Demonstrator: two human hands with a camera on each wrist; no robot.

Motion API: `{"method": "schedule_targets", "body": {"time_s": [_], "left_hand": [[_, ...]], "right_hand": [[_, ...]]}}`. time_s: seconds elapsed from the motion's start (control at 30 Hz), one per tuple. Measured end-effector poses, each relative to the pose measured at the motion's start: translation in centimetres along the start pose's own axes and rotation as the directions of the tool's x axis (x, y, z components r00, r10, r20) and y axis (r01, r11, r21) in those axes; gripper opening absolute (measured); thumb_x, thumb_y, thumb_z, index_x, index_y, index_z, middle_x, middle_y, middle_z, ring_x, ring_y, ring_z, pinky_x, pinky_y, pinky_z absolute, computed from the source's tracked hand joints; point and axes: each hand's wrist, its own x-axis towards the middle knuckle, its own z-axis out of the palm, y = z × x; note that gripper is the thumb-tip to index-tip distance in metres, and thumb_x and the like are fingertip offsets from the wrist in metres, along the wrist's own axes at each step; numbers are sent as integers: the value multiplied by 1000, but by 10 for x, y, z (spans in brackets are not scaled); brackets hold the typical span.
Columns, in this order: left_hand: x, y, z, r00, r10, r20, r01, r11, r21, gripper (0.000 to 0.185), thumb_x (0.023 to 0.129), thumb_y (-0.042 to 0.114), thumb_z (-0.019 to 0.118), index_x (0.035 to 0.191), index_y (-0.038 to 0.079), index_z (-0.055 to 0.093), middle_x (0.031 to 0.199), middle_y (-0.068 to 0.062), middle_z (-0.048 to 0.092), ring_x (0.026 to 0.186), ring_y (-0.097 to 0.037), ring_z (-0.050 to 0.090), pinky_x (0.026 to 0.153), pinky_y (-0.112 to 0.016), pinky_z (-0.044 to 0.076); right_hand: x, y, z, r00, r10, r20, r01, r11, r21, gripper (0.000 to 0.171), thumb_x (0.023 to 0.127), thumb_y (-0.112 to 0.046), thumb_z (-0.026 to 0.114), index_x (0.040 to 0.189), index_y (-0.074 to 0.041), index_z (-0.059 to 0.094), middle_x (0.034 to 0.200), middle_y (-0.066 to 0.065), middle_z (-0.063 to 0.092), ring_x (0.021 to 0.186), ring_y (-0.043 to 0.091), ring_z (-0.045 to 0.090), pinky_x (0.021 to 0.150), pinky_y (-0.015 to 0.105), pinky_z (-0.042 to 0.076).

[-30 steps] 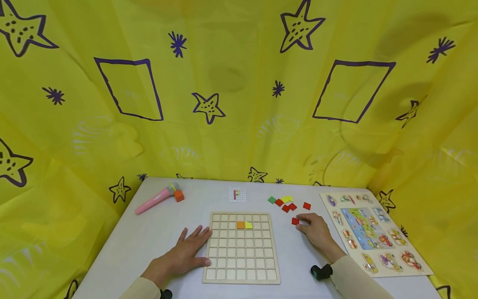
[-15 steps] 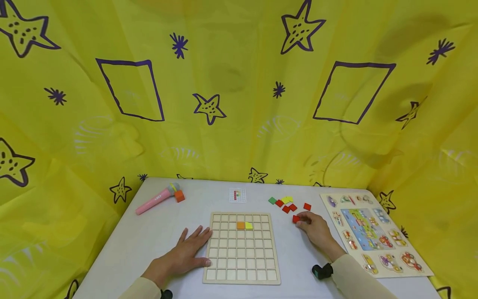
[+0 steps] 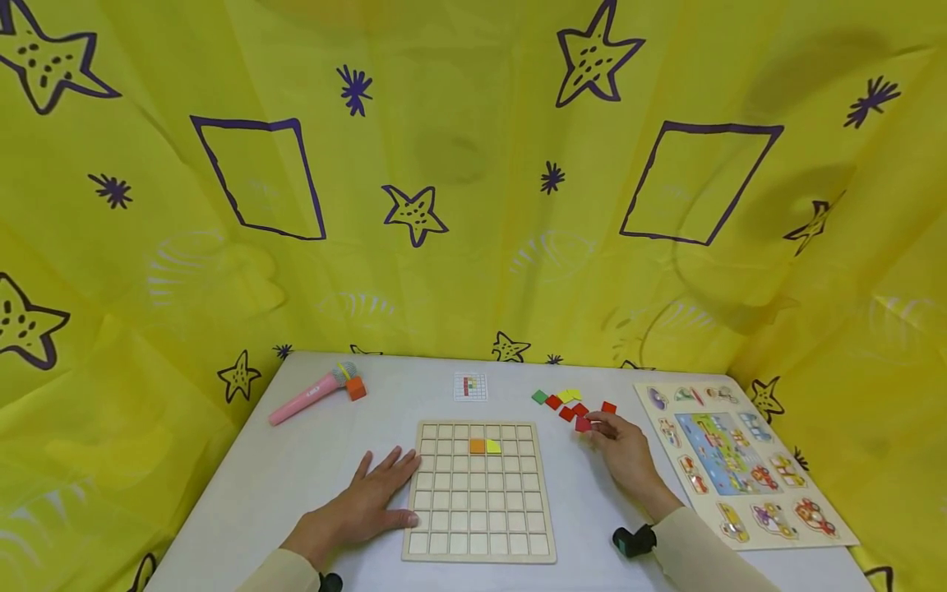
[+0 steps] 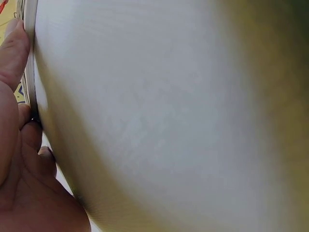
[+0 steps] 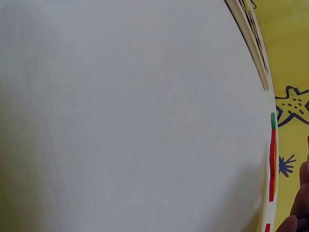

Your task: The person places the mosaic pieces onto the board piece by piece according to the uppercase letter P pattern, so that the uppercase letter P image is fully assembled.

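Note:
A wooden grid board (image 3: 479, 556) lies on the white table (image 3: 311, 469), with an orange tile (image 3: 477, 446) and a yellow tile (image 3: 492, 446) side by side in its second row. My left hand (image 3: 366, 501) lies flat on the table, thumb and fingertips against the board's left edge (image 4: 30, 58). My right hand (image 3: 598, 427) pinches a red tile (image 3: 583, 424) at its fingertips, right of the board, beside a loose group of red tiles (image 3: 568, 412), yellow tiles (image 3: 568, 395) and a green tile (image 3: 539, 396). In the right wrist view these tiles (image 5: 273, 159) show only edge-on.
A small pattern card (image 3: 469, 386) lies behind the board. A pink toy microphone (image 3: 307, 396) and an orange cube (image 3: 356, 388) sit at the back left. A picture peg puzzle (image 3: 740, 460) lies at the right edge. Yellow printed cloth (image 3: 473, 205) surrounds the table.
My right hand has moved the red tile away from me, from open table toward the loose group of tiles. The left hand has stayed put.

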Motion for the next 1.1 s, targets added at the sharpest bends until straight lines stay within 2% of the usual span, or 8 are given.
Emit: {"method": "schedule_targets", "body": {"time_s": [0.2, 0.47, 0.6, 0.77, 1.1], "left_hand": [[-1, 0, 0, 1000, 2, -3, -2, 1000, 11, 96, 93, 54, 73, 165, 5, 32, 173, -14, 29, 163, -42, 15, 127, -70, -6], [0, 0, -2, 1000, 6, -1, -6, 1000, 1, 98, 92, 54, 74, 165, 4, 32, 173, -16, 29, 162, -44, 14, 127, -71, -7], [0, -1, -2, 1000, 11, 1, -11, 1000, 6, 98, 92, 55, 74, 165, 5, 32, 173, -16, 29, 162, -44, 14, 126, -71, -6], [0, -1, -1, 1000, 12, -4, -12, 1000, 8, 98, 92, 55, 74, 165, 5, 32, 173, -16, 29, 162, -43, 15, 127, -71, -6], [-1, 2, -2, 1000, 5, -7, -5, 1000, 30, 97, 92, 54, 74, 165, 5, 33, 173, -16, 29, 163, -42, 15, 127, -72, -4]], "right_hand": [[-3, -7, 7, 999, -31, -22, 32, 999, 17, 28, 99, -2, 71, 127, -5, 73, 111, 15, 73, 96, 21, 64, 71, 17, 57], [-4, -18, 21, 998, -61, -9, 62, 996, 61, 28, 97, 1, 72, 124, -7, 75, 109, 14, 74, 97, 21, 64, 71, 17, 56], [-6, -24, 28, 997, -75, 12, 74, 994, 86, 30, 96, 1, 73, 126, -4, 74, 108, 13, 73, 96, 20, 63, 70, 17, 55], [-11, -35, 38, 994, -103, 29, 100, 989, 107, 31, 95, 2, 74, 126, -1, 73, 108, 12, 74, 97, 19, 64, 73, 16, 55], [-15, -62, 61, 993, -115, 35, 110, 985, 130, 28, 93, 2, 76, 120, -4, 75, 99, 7, 74, 93, 19, 64, 75, 16, 54]]}}
